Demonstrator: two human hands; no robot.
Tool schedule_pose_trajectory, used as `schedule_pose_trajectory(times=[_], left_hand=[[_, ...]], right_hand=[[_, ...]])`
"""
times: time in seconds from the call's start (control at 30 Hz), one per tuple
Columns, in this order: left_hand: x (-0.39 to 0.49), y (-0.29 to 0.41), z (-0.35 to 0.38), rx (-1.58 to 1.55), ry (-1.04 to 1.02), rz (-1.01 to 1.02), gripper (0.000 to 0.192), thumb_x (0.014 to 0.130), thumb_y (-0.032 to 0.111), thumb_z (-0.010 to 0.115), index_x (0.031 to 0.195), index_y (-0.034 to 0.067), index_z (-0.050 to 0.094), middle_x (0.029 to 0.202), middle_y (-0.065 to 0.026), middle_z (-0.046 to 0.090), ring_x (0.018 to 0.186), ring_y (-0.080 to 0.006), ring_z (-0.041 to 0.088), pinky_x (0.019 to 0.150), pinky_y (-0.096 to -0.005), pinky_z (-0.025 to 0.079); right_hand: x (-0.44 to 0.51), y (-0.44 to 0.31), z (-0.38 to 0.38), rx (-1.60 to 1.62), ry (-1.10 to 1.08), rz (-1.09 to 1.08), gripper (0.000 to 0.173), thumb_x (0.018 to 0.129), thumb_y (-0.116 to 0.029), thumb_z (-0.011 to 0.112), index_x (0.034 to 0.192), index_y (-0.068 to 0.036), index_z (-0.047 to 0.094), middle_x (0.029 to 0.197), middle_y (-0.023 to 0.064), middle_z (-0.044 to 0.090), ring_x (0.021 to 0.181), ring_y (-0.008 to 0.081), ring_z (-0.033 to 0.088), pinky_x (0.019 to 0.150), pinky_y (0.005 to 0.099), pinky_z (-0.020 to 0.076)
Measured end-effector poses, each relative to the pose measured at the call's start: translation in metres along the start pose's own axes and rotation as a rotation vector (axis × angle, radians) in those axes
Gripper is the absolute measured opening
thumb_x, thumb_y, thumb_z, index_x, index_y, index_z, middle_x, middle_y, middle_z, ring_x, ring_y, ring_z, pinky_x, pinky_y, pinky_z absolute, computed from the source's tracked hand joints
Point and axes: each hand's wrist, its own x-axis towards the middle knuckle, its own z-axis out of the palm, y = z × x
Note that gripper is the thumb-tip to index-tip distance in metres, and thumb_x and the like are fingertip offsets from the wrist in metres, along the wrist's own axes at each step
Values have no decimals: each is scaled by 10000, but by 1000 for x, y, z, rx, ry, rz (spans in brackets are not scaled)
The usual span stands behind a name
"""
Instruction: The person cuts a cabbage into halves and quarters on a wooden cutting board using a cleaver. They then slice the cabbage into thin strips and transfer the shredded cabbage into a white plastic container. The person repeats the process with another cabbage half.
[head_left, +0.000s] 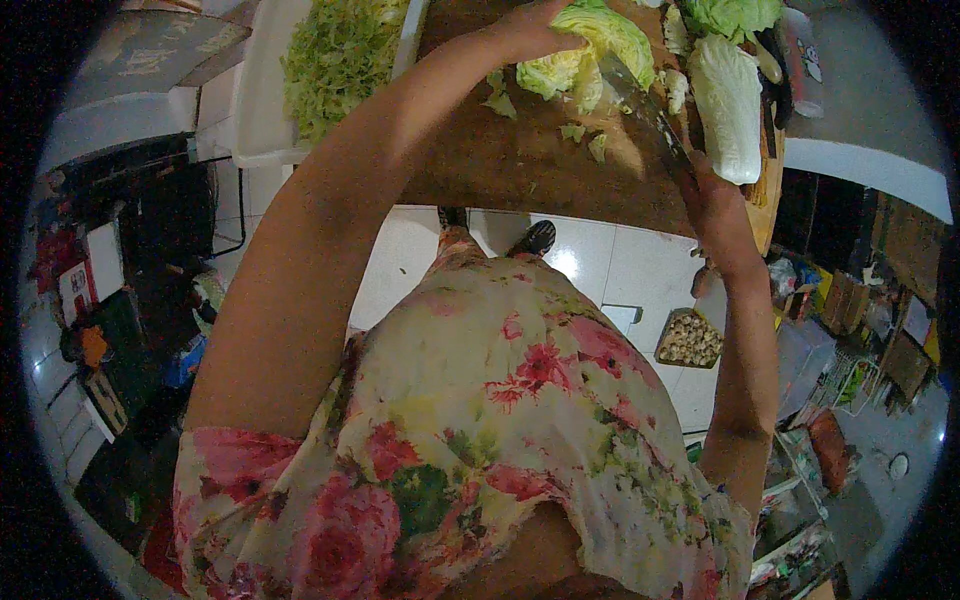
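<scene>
My left hand presses on a cut head of green cabbage at the top of the view; its fingertips are partly out of the frame. My right hand grips the handle of a kitchen knife, whose blade points up and left with its tip against the cabbage's pale cut side. Bits of leaf cling to the blade. Both lie over a brown wooden cutting surface, where loose cabbage scraps are scattered. Right of the knife lies a napa cabbage, with another green cabbage beyond it.
At the left stands a white plastic tub holding shredded cabbage. Small cut pieces lie between knife and napa cabbage. Below, a container of garlic-like bulbs sits on the tiled floor. A wire basket is at right.
</scene>
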Motion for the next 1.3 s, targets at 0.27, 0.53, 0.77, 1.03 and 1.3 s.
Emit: schedule_pose_trajectory(times=[0.27,0.53,0.77,1.03,1.3], left_hand=[[2,10,1,122,7,117,762,914,299,642,1515,72,231,1545,-198,241,1413,-358,268,1122,-475,317],[1,14,3,173,0,62,741,917,284,637,1505,56,248,1543,-201,243,1413,-363,268,1135,-478,294],[1,15,-1,90,-47,22,741,915,275,642,1514,95,243,1551,-189,228,1414,-360,262,1131,-496,296],[24,-7,6,-9,-45,15,764,909,222,651,1524,97,215,1564,-189,196,1421,-358,241,1119,-491,306],[35,-29,14,-169,-34,80,769,900,220,666,1515,61,234,1536,-196,258,1341,-337,378,1026,-444,413]], right_hand=[[-19,-14,0,245,-31,123,386,998,-143,497,1375,-69,453,736,90,618,522,138,535,471,292,424],[-8,-26,15,176,91,-66,302,959,-87,516,1249,-8,484,785,211,614,659,364,585,598,421,459],[8,-27,16,102,0,-64,226,935,-84,541,1136,12,506,965,303,591,937,496,542,757,489,448],[9,-42,34,134,34,-73,188,949,-122,522,1073,17,499,878,315,607,860,503,580,680,530,461],[7,-27,34,47,-69,15,203,960,-165,514,1073,3,499,787,305,613,780,483,604,606,531,465]])
